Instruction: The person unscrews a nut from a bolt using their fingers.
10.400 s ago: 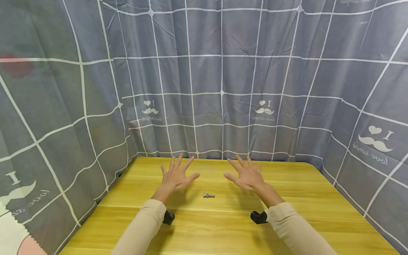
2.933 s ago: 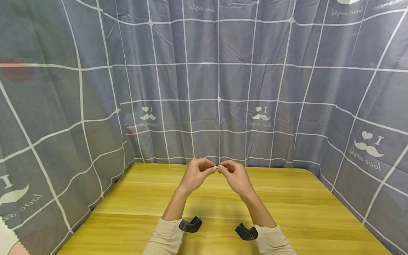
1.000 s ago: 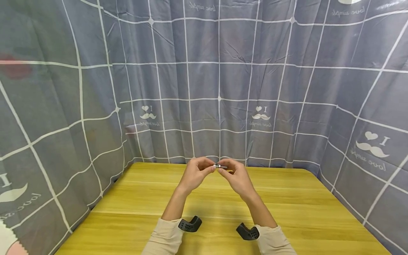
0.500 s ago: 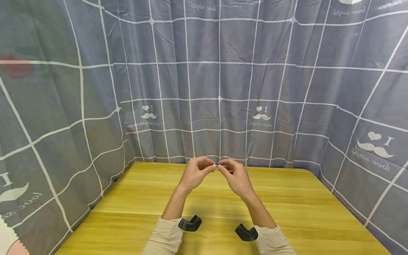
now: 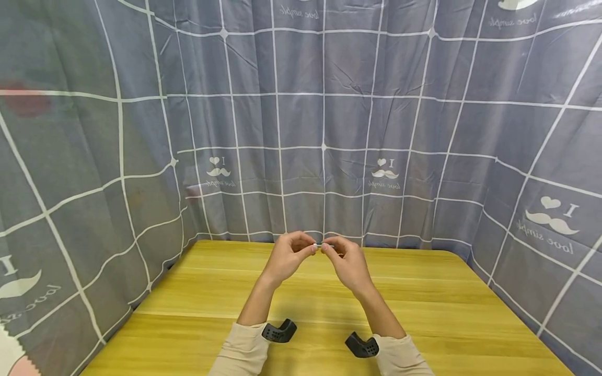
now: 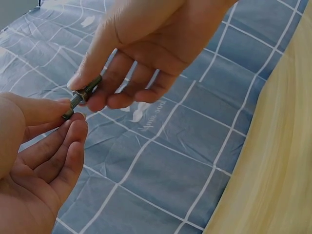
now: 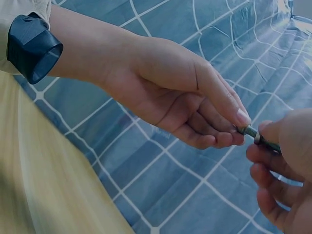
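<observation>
A small metal bolt (image 5: pixel 318 245) is held level above the far part of the wooden table, between both hands. My left hand (image 5: pixel 286 257) pinches its head end between thumb and fingertips. The threaded shank (image 6: pixel 75 101) shows between the two hands in the left wrist view. With thumb and index finger, my right hand (image 5: pixel 347 262) pinches the nut (image 7: pixel 257 138) on the shank. The shank's free end sticks out past the nut, among the right fingers. Fingertips partly cover the bolt's head and the nut.
The yellow wood-grain table (image 5: pixel 301 313) lies below the hands. Grey curtains (image 5: pixel 301 120) with white grid lines enclose it at the back and sides. A black wrist camera (image 5: pixel 279 331) sits at the left cuff, another black camera (image 5: pixel 362 344) at the right.
At first the bolt lay on the table below spread hands; both hands since lifted it. One second ago the right fingers stood looser around the nut; now they pinch it. The left hand stays still.
</observation>
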### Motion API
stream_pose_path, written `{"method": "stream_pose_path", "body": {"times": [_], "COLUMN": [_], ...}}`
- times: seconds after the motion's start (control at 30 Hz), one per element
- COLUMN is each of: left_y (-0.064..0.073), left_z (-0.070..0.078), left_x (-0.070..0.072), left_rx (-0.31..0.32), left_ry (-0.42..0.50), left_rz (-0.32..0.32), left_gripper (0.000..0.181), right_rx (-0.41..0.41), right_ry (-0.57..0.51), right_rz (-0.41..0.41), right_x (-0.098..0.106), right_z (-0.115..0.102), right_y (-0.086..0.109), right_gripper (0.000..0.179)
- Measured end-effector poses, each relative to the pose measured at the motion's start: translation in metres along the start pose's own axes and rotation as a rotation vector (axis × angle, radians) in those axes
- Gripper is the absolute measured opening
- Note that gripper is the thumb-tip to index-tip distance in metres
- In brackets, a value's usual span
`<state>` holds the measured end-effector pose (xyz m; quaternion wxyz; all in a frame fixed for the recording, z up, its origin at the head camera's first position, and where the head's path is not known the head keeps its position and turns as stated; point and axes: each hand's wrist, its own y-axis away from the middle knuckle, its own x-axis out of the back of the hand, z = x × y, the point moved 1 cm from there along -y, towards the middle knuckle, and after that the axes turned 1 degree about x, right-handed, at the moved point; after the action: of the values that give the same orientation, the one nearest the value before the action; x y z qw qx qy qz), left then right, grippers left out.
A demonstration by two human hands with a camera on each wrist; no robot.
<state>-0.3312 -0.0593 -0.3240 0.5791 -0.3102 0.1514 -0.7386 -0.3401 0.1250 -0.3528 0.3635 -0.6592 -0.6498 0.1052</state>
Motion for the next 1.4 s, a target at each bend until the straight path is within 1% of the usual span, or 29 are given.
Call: {"method": "stream_pose_path", "body": {"times": [0.07, 0.2, 0.3, 0.43, 0.57, 0.7, 0.83, 0.97, 1.07, 1.17, 1.3, 1.4], "left_y": [-0.002, -0.007, -0.008, -0.008, -0.008, -0.008, -0.008, -0.008, -0.008, -0.009, -0.009, -0.009], "left_z": [-0.009, -0.028, -0.034, -0.035, -0.035, -0.035, -0.035, -0.035, -0.035, -0.034, -0.035, -0.036], "left_x": [-0.001, -0.002, -0.002, -0.002, -0.001, -0.002, -0.002, -0.002, -0.003, -0.003, -0.002, -0.001], "left_rx": [0.005, 0.013, 0.005, -0.018, -0.03, -0.026, -0.024, -0.052, -0.064, -0.055, -0.042, -0.041], "left_ry": [-0.005, 0.0, 0.009, 0.014, 0.013, 0.028, 0.045, 0.048, 0.051, 0.048, 0.059, 0.063], "left_rz": [0.005, 0.012, 0.009, -0.001, -0.006, -0.003, 0.008, 0.007, 0.003, 0.004, -0.003, -0.002], "left_gripper": [0.008, 0.008, 0.008, 0.008, 0.006, 0.006, 0.009, 0.013, 0.015, 0.013, 0.011, 0.012], "right_rx": [0.019, 0.024, 0.008, 0.01, 0.014, -0.002, -0.045, -0.087, -0.079, -0.052, -0.053, -0.066], "right_ry": [-0.002, -0.014, -0.002, 0.016, 0.006, -0.013, -0.03, -0.034, -0.04, -0.048, -0.059, -0.084], "right_rz": [-0.002, -0.005, -0.005, -0.008, -0.009, -0.015, -0.013, -0.008, -0.003, 0.002, 0.003, -0.005], "right_x": [0.0, -0.001, 0.0, 0.0, 0.001, 0.001, 0.001, 0.002, 0.002, 0.002, 0.003, 0.001], "right_z": [0.0, 0.0, 0.0, -0.001, -0.001, -0.001, -0.001, -0.001, -0.001, -0.001, -0.002, -0.002], "right_y": [0.0, -0.001, 0.0, 0.001, 0.001, 0.0, 0.0, 0.0, 0.0, -0.001, -0.001, 0.0], "right_gripper": [0.017, 0.03, 0.031, 0.018, 0.014, 0.018, 0.023, 0.02, 0.015, 0.012, 0.022, 0.024]}}
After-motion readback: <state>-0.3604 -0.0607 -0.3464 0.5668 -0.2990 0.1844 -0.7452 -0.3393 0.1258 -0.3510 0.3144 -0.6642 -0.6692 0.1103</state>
